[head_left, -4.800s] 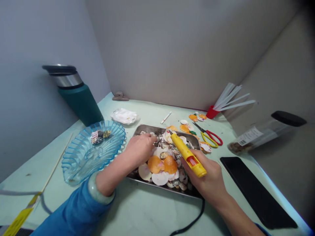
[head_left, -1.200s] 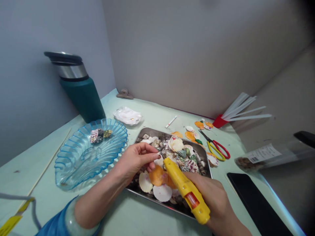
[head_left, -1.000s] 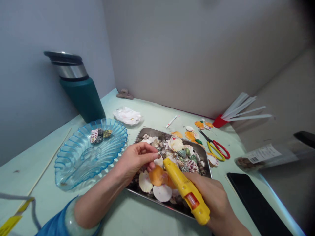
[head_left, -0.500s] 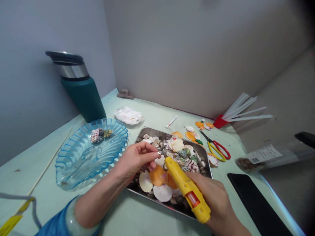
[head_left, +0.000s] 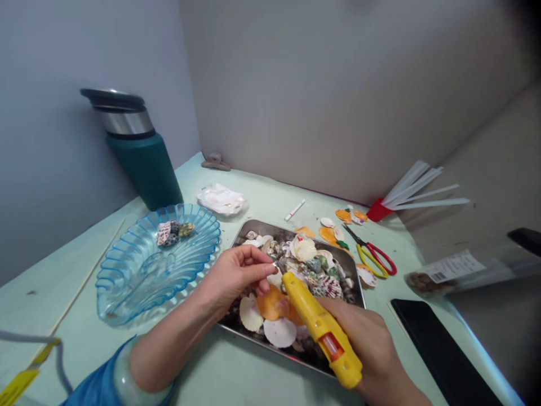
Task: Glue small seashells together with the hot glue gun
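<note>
My right hand [head_left: 367,338] is wrapped round a yellow hot glue gun [head_left: 321,327], its nozzle aimed up and left. Thumb and forefinger of my left hand [head_left: 240,273] pinch a tiny whitish piece [head_left: 274,264], too small to name, right by the nozzle tip. Whether nozzle and piece touch, I cannot tell. Both hands are over a metal tray [head_left: 270,352] filled with seashells, among them a white scallop shell [head_left: 279,332], an orange shell [head_left: 271,303] and a striped shell [head_left: 330,287].
Left of the tray lies a blue shell-shaped dish [head_left: 127,282] holding several shells; a teal bottle [head_left: 146,169] stands behind it. Scissors [head_left: 372,256], loose orange shells [head_left: 327,234] and a red cup [head_left: 377,210] of glue sticks are on the right, with a black phone-like slab [head_left: 439,344] nearer.
Almost nothing differs. The glue gun's nozzle has shifted very slightly to the left toward the pinched piece; my left hand stays in place.
</note>
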### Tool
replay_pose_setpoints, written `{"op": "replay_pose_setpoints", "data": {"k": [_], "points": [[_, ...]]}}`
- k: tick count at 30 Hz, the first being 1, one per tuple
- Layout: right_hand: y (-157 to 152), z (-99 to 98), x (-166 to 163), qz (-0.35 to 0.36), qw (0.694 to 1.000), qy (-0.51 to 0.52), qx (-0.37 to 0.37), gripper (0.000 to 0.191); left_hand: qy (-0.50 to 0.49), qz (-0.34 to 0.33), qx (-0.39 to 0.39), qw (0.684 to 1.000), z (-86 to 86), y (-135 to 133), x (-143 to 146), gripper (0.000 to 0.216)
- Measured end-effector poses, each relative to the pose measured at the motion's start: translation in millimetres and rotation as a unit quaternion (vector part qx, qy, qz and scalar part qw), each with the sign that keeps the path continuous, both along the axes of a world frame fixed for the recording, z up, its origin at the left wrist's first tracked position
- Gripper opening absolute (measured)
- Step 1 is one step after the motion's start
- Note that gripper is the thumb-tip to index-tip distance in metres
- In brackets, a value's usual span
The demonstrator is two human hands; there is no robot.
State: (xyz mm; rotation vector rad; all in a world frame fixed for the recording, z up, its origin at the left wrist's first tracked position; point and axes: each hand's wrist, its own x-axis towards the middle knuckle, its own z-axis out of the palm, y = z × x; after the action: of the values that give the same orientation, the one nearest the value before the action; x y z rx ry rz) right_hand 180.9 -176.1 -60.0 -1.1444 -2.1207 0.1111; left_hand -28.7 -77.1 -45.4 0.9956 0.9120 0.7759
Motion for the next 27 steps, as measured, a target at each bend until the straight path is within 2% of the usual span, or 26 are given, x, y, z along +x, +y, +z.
{"op": "replay_pose_setpoints", "data": {"k": [13, 22, 27], "points": [[0.5, -2.8, 2.2, -0.019, 1.000, 0.003, 0.007, 0.026, -0.007, -0.013, -0.004, 1.000, -1.8, 0.8, -0.9, 0.021], [-0.8, 2.1, -0.4, 0.004, 1.000, 0.006, -0.010, 0.024, -0.007, -0.019, 0.005, 1.000, -1.1, 0.4, -1.0, 0.020], [-1.3, -2.1, 1.6, 0.009, 1.000, 0.007, -0.015, 0.025, 0.001, -0.024, 0.010, 1.000, -4.0, 0.4, -2.5, 0.020]]}}
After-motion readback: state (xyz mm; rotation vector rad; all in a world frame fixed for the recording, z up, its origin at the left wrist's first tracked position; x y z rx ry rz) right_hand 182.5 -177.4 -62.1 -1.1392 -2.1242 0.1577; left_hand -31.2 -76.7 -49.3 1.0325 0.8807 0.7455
